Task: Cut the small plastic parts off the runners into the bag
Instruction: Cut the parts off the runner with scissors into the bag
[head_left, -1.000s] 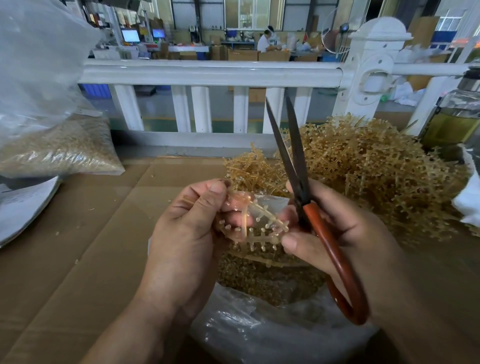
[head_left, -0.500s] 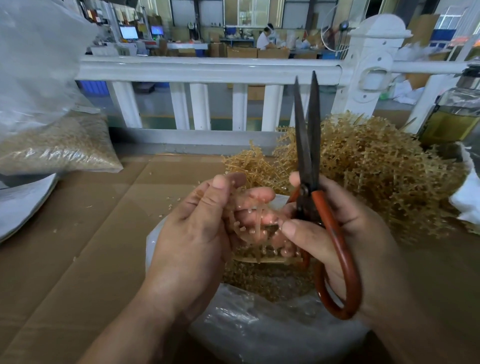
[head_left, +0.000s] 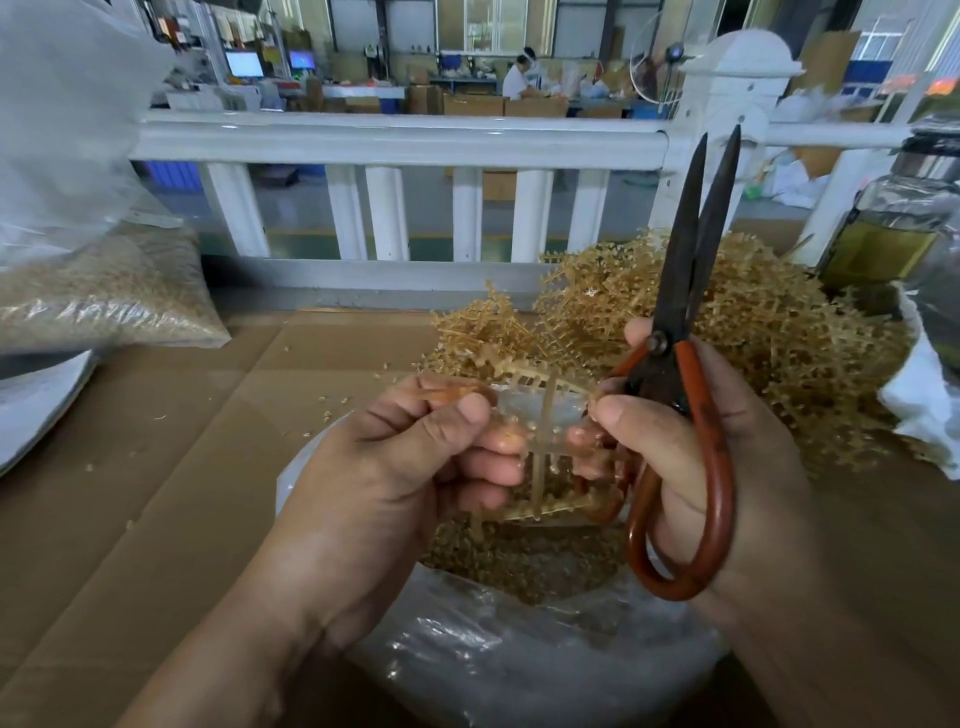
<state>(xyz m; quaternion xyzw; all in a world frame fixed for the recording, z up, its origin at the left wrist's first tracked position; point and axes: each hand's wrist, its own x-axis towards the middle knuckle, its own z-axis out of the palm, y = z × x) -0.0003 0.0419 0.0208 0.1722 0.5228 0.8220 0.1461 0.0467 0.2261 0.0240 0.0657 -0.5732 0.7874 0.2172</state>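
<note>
Bag (head_left: 519, 665) nearest; runner pile (head_left: 779, 332) behind right; railing (head_left: 395, 140) beyond.

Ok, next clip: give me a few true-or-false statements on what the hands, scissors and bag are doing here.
1. The right hand holds the scissors. True.
2. The scissor blades point down into the bag. False: they point up and away, nearly closed.
3. Both hands hold one runner above the open bag. True: the left hand grips one end, the right fingers the other.
4. The bag is empty. False: small cut parts already lie in it.
5. The pile of uncut runners lies behind the right hand. True.
</note>
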